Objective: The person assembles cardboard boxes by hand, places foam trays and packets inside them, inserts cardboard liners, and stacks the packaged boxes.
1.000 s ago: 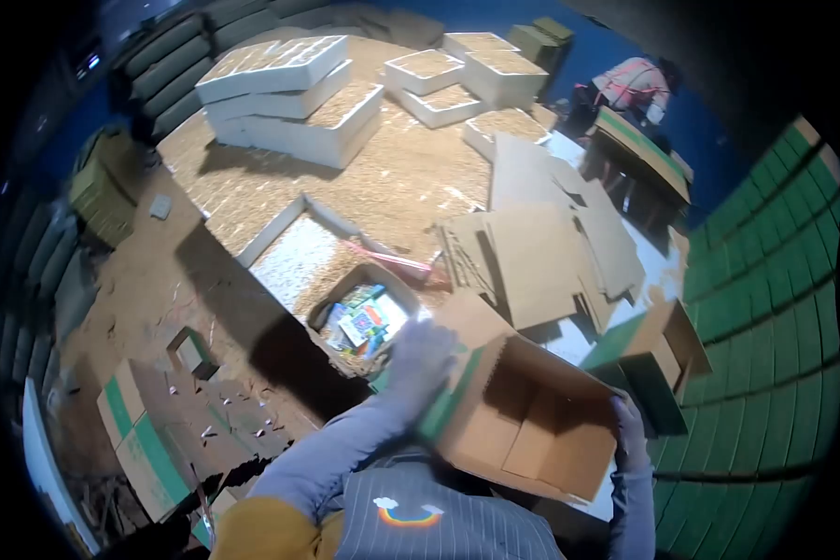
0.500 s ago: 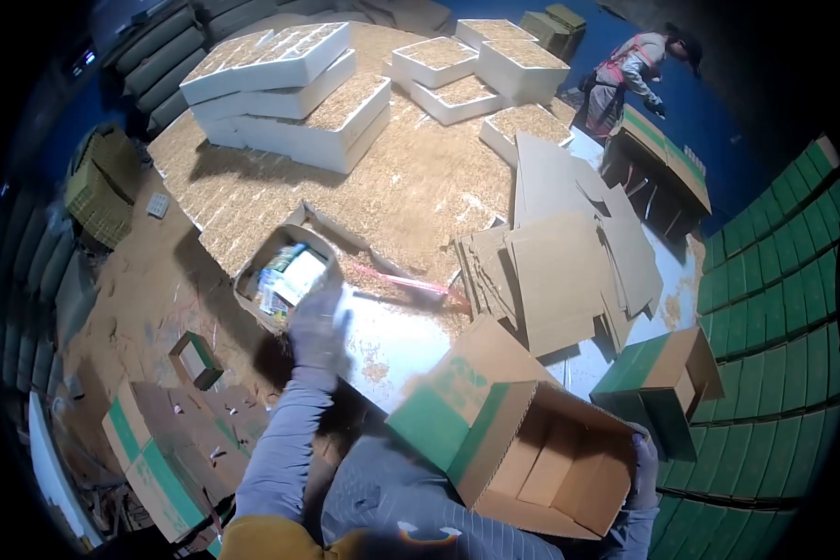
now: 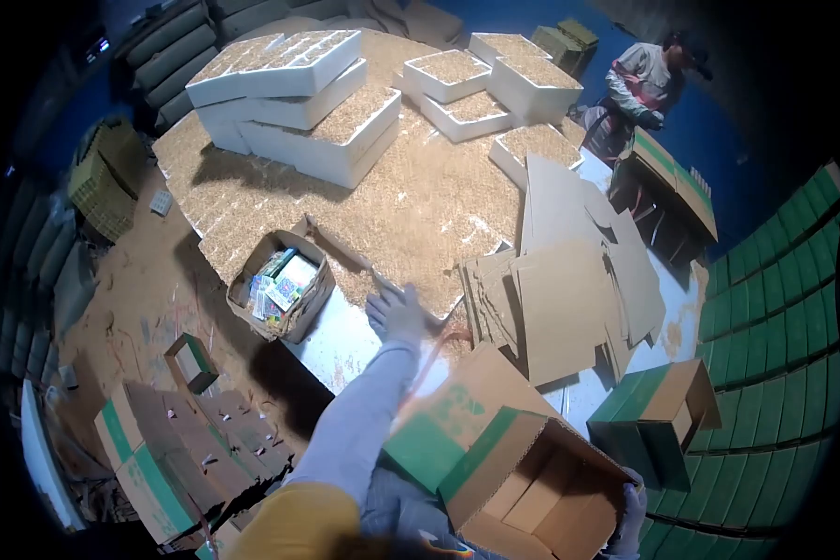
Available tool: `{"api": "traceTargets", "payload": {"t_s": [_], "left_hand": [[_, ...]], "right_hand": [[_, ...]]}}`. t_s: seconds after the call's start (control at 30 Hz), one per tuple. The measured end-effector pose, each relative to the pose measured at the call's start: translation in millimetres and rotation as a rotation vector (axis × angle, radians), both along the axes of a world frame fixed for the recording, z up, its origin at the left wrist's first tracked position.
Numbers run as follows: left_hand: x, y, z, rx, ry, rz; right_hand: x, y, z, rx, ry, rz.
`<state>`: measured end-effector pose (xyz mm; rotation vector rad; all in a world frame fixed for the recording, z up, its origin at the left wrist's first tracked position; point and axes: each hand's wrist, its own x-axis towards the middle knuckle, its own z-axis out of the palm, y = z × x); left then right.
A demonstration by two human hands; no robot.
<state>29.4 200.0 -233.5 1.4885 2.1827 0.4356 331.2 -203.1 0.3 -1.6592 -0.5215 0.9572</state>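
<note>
My left hand (image 3: 397,315), in a pale glove, reaches over the near edge of the table with its fingers spread. It lies by a raised cardboard strip (image 3: 341,250) bordering the loose golden material; whether it touches the strip is unclear. Left of it stands a worn carton (image 3: 310,303) with colourful printed packets (image 3: 287,283) inside. My right hand (image 3: 632,513), also gloved, grips the right edge of an open brown-and-green cardboard box (image 3: 499,467) tilted at my lap. Its opening faces up and right, and no contents show. A blurred pinkish strip (image 3: 429,359) lies below my left hand.
Flat cardboard sheets (image 3: 560,308) are piled right of centre. White trays (image 3: 345,140) filled with golden material stand farther back. Another open box (image 3: 639,406) and stacked green cartons (image 3: 765,373) are at right. A co-worker (image 3: 639,89) stands at the far right.
My left hand has moved right, away from the packet carton to the cardboard strip. The pinkish strip has shifted toward me. My right hand still holds the box; the co-worker is more upright.
</note>
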Motion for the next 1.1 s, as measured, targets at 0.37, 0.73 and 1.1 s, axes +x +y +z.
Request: {"api": "traceTargets", "payload": {"t_s": [0.37,0.73,1.1], "left_hand": [[24.6,20.3,59.4,-0.078,-0.493,0.129],[-121.9,46.9,176.9,0.334,-1.095,0.137],[-94.7,-50.8,287.7,-0.3,-1.782,-0.168]], "right_hand": [[23.3,-21.0,-22.5,0.011,-0.027,-0.002],[7.2,-15.4,-5.7,0.005,-0.035,-0.036],[32.2,4.6,-17.4,0.038,-0.164,0.05]]}}
